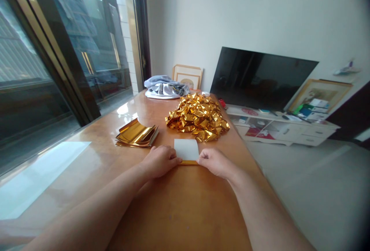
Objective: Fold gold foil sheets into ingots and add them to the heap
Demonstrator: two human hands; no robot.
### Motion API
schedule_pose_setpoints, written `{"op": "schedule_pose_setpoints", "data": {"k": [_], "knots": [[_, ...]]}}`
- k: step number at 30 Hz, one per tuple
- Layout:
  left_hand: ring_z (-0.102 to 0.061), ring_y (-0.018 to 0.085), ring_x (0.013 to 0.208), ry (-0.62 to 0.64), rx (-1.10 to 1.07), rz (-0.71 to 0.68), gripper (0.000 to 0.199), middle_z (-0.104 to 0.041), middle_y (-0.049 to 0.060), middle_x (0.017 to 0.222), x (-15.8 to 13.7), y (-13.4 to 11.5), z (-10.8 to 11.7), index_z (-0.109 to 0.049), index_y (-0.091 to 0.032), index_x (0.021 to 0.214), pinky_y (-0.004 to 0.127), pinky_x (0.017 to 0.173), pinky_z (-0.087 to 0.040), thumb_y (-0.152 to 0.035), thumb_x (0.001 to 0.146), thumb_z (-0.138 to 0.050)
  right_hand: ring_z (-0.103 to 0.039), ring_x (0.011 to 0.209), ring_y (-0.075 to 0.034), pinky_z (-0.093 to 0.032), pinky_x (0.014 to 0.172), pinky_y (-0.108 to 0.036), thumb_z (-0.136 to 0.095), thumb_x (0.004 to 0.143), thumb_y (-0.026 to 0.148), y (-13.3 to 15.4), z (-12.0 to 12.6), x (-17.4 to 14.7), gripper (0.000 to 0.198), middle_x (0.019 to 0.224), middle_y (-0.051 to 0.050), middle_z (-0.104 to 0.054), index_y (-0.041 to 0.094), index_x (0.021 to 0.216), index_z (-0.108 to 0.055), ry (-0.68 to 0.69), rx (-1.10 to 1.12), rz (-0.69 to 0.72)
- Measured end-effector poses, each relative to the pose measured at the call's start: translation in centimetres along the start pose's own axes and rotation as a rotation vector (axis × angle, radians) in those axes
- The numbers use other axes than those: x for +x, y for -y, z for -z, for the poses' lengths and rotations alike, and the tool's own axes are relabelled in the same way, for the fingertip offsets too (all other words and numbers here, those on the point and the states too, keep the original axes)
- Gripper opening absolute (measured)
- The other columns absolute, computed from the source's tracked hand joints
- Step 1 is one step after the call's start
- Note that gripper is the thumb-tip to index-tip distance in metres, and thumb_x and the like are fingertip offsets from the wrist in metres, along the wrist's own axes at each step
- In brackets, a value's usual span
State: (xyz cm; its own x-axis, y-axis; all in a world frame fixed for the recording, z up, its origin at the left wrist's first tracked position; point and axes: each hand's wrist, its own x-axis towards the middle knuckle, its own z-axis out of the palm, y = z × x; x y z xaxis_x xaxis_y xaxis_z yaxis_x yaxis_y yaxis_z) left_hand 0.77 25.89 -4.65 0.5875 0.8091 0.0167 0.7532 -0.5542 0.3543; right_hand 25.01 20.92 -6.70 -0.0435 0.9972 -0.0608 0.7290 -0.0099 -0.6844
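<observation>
A sheet of gold foil paper [186,149] lies on the table with its white back up. Along its near edge runs a narrow folded gold strip. My left hand [162,160] pinches the left end of that strip, fingers closed. At the right end, my right hand [214,161] grips the same edge between thumb and curled fingers. Just beyond the sheet rises a heap of folded gold foil pieces [199,116]. To the left of it sits a stack of gold foil sheets [137,133], the top ones curling up.
The glossy wooden table [185,208] reflects window light at left. Folded clothes [166,88] lie at its far end, before leaning picture frames [187,75]. A large television [261,79] stands on a white cabinet [285,129] to the right. Sliding glass doors [83,42] line the left side.
</observation>
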Motion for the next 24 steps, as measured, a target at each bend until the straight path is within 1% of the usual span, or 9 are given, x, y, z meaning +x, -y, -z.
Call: {"op": "schedule_pose_setpoints", "data": {"k": [8, 13, 18, 24], "knots": [[-0.058, 0.018, 0.068, -0.013, 0.016, 0.024, 0.039, -0.068, 0.002, 0.078, 0.15, 0.02, -0.28, -0.063, -0.022, 0.069, 0.029, 0.061, -0.032, -0.055, 0.087, -0.052, -0.047, 0.055, -0.011, -0.026, 0.051, -0.021, -0.063, 0.078, 0.033, 0.34, 0.16, -0.08, 0.019, 0.058, 0.003, -0.058, 0.018, 0.068, -0.063, 0.012, -0.032, -0.029], [-0.057, 0.018, 0.070, -0.038, 0.028, 0.009, 0.037, -0.068, 0.003, 0.082, 0.21, -0.01, -0.47, -0.063, -0.021, 0.070, 0.029, 0.059, -0.031, -0.053, 0.086, -0.054, -0.048, 0.055, -0.011, -0.025, 0.050, -0.022, -0.061, 0.080, 0.032, 0.42, -0.01, -0.12, 0.019, 0.061, 0.002, -0.061, 0.018, 0.067, -0.062, -0.003, -0.074, -0.009], [-0.058, 0.019, 0.073, -0.045, 0.036, 0.001, 0.035, -0.069, 0.004, 0.083, 0.30, 0.01, -0.66, -0.062, -0.021, 0.070, 0.028, 0.062, -0.033, -0.052, 0.085, -0.055, -0.050, 0.056, -0.011, -0.024, 0.050, -0.022, -0.060, 0.080, 0.031, 0.58, -0.11, -0.09, 0.019, 0.062, 0.001, -0.063, 0.018, 0.067, -0.062, -0.029, -0.130, -0.001], [-0.058, 0.019, 0.073, -0.063, 0.037, -0.008, 0.034, -0.068, 0.004, 0.082, 0.41, 0.19, -1.00, -0.061, -0.021, 0.068, 0.029, 0.063, -0.033, -0.052, 0.084, -0.057, -0.050, 0.055, -0.011, -0.023, 0.050, -0.024, -0.059, 0.080, 0.031, 0.81, -0.06, -0.20, 0.018, 0.062, 0.001, -0.063, 0.019, 0.067, -0.061, -0.028, -0.165, 0.001]]}}
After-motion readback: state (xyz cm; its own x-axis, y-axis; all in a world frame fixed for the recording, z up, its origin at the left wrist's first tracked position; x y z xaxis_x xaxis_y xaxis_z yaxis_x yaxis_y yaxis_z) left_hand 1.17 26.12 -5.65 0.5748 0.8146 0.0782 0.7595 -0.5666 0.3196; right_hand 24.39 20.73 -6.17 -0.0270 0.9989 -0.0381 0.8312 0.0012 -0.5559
